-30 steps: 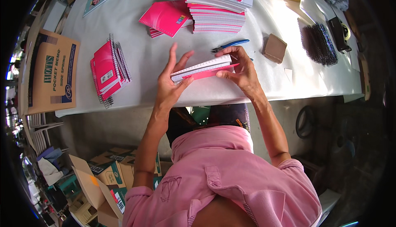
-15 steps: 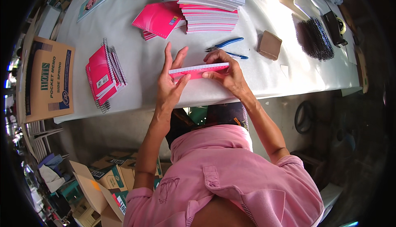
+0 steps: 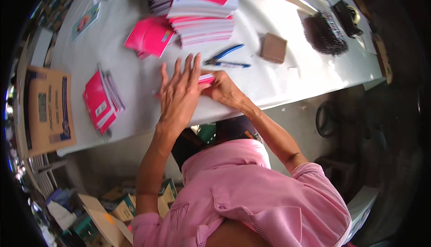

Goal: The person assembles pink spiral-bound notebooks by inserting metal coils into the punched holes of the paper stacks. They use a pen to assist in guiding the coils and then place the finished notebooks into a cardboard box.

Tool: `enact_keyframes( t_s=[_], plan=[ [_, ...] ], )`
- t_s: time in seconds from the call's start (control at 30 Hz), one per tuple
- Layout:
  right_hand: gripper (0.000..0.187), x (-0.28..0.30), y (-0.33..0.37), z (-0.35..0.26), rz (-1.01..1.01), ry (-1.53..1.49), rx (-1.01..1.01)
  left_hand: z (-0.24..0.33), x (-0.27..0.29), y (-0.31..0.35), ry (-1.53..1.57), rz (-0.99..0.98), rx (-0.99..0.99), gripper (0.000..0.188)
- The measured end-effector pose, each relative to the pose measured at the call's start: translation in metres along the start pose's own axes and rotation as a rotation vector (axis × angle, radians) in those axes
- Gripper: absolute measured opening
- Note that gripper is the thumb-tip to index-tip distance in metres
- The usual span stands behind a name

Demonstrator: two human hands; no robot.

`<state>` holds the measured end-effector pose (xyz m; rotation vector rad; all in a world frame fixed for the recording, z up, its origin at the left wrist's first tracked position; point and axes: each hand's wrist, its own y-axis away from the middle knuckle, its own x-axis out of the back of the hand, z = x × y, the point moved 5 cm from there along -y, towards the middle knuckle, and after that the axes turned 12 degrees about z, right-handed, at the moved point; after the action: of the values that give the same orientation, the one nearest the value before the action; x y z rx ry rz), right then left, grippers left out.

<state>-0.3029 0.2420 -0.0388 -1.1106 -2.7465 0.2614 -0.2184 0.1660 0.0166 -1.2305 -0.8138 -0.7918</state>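
**Notebook laid flat, both hands over it**

Lowered since the earlier frames: notebook point(image 3: 206, 78), then raised on edge between the palms, now down on the table point(image 3: 287, 90) near its front edge, almost wholly covered. Left hand point(image 3: 178, 92) spread flat on top, fingers straight and fanned, pressing rather than gripping. Right hand point(image 3: 223, 90) curled at the right end, fingertips pinching the pink corner that peeks out.

Handling, judged from the look: light, thin, a soft card cover over a block of paper; bends readily along its length, stiff enough across the bound side. Glossy cover likely slick under a dry palm, so liable to slide on the smooth white top. Best taken by the two short ends, or by the spine edge, thumb above and fingers below; loose page corners apt to crease.

Nearby: blue pliers point(image 3: 223, 53) and a pen point(image 3: 232, 65) just beyond the fingertips; tall stack point(image 3: 204, 20) of pink notebooks further back; smaller pile point(image 3: 102, 102) well to the left; black coils point(image 3: 324, 34) far right.

Containers: flattened carton point(image 3: 47, 110) at the table's left end, nothing visibly in it; boxes point(image 3: 121, 204) on the floor below, contents unclear.
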Motion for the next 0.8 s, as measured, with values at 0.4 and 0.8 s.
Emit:
enact_keyframes(
  t_s=[0.4,0.8],
  plan=[
    [0.034,0.341,-0.11,0.062,0.64,1.597,0.377,-0.002,0.01,-0.005,0.249,-0.433,0.185,0.048],
    [0.019,0.13,-0.042,-0.061,-0.025,0.562,0.336,-0.002,0.007,-0.003,0.226,-0.223,0.11,0.051]
  ],
)
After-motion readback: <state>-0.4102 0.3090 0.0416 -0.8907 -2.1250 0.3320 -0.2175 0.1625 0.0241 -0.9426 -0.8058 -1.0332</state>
